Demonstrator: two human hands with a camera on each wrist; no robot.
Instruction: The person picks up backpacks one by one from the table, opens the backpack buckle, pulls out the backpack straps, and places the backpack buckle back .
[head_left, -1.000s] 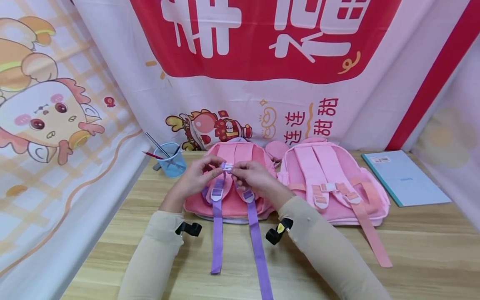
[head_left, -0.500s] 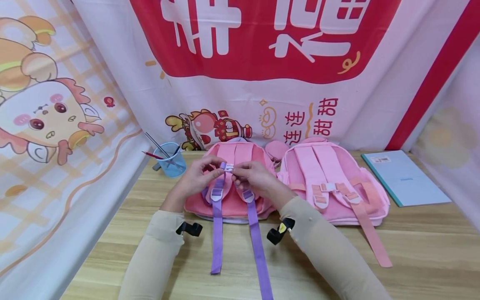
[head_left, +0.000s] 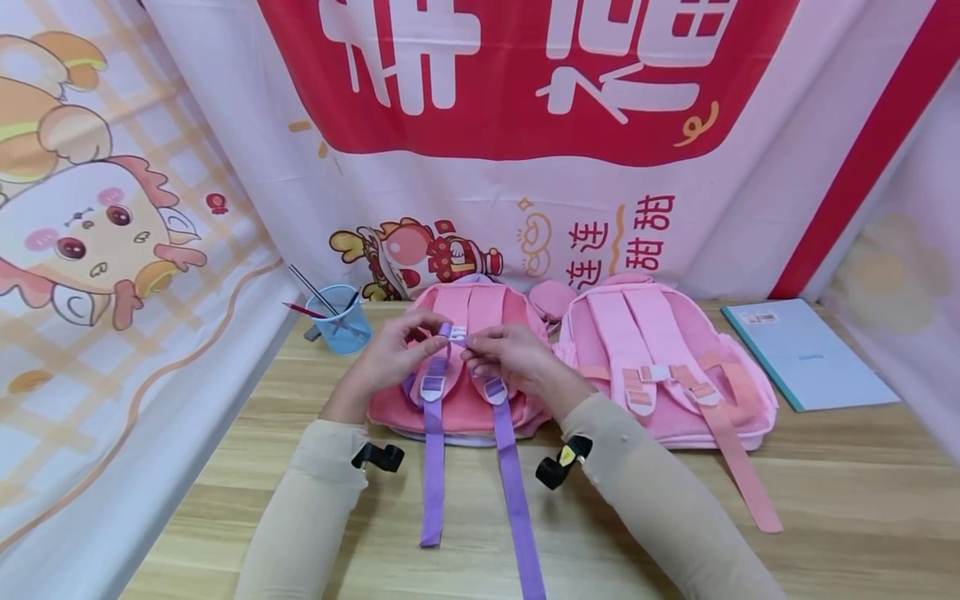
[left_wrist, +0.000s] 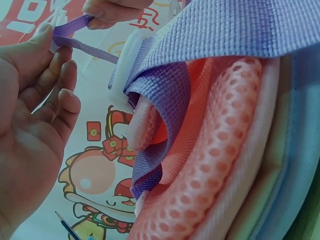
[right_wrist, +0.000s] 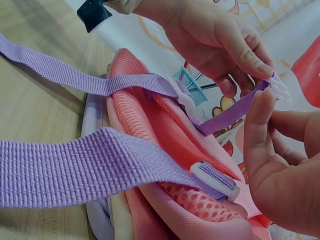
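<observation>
A pink backpack [head_left: 483,421] with purple straps lies back side up on the table. Above it, my left hand [head_left: 393,358] pinches a white side-release buckle [head_left: 457,333] where a purple strap joins it. Its prongs point toward my right hand [head_left: 517,358], whose thumb and forefinger pinch the purple strap by the buckle. In the left wrist view, a stretch of purple strap [left_wrist: 75,26] spans the two hands. Another length runs down to a white strap adjuster [right_wrist: 182,97]. My right fingers partly hide the buckle.
A second pink backpack [head_left: 667,417] with peach straps lies close on the right. Beyond it is a light blue notebook [head_left: 817,358]. A blue mesh pen holder [head_left: 347,333] stands at the left. Two purple strap tails [head_left: 433,492] hang toward me across the wooden table [head_left: 300,500].
My right hand has shifted slightly right, away from my left, and more of the white buckle shows between them. My left hand stays nearly in place. The backpacks have not moved.
</observation>
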